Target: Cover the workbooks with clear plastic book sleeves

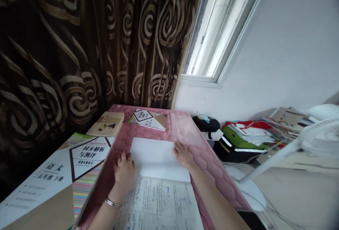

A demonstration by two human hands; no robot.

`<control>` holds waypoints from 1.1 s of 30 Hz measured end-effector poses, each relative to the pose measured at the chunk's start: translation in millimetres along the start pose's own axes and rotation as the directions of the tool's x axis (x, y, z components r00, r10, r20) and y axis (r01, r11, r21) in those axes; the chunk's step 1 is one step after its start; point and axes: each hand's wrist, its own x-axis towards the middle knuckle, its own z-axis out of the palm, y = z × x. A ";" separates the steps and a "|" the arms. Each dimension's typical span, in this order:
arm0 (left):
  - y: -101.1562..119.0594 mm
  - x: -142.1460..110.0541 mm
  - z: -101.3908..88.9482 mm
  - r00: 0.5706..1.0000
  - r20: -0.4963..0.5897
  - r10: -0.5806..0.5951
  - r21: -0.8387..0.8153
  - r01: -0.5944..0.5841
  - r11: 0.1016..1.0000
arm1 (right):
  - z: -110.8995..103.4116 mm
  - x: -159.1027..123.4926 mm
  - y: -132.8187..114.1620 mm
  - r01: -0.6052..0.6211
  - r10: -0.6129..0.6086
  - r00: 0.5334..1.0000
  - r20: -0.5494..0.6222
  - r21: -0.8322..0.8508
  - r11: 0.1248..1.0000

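Dark curtain fills the far left, above a pink cover. At right I see a white fan, its head cut off by the frame. A big book lies near left, apparently set aside to leave working room. Between my forearms is a printed page, its near edge cut off and its writing too blurred to read. Beyond it lies the white sheet, seemingly held flat from both sides. My left hand is loosely bent at its left edge, my right hand part-open at its far right corner; whether either pinches paper, I can't tell.
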 end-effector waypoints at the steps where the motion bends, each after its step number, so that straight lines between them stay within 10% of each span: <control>1: 9.1 1.8 -2.5 1.000 0.024 0.005 0.028 -0.006 1.000 | -1.2 -1.0 4.8 0.003 -0.003 1.000 -0.012 0.029 1.000; 5: 72.9 5.5 -11.5 0.957 0.168 0.237 -0.093 -0.224 0.970 | -6.2 0.3 13.0 0.034 -0.030 0.999 -0.042 0.111 0.993; 8: 127.9 2.0 -10.4 0.826 0.158 0.542 -0.331 -0.473 0.817 | -12.4 -0.1 21.4 0.064 -0.054 0.996 -0.069 0.149 0.987; 12: 166.5 -4.2 1.9 0.769 0.169 0.617 -0.408 -0.515 0.754 | -18.9 -9.1 39.3 0.080 -0.063 0.993 -0.099 0.178 0.981; 25: 164.2 -13.5 20.8 0.803 0.101 0.588 -0.508 -0.466 0.724 | -14.7 28.0 30.7 -0.337 0.353 0.920 -0.169 0.114 0.935; 33: 141.5 26.2 12.0 0.827 0.104 0.552 -0.458 -0.453 0.765 | -21.9 11.4 22.9 -0.290 0.292 0.932 -0.216 0.039 0.956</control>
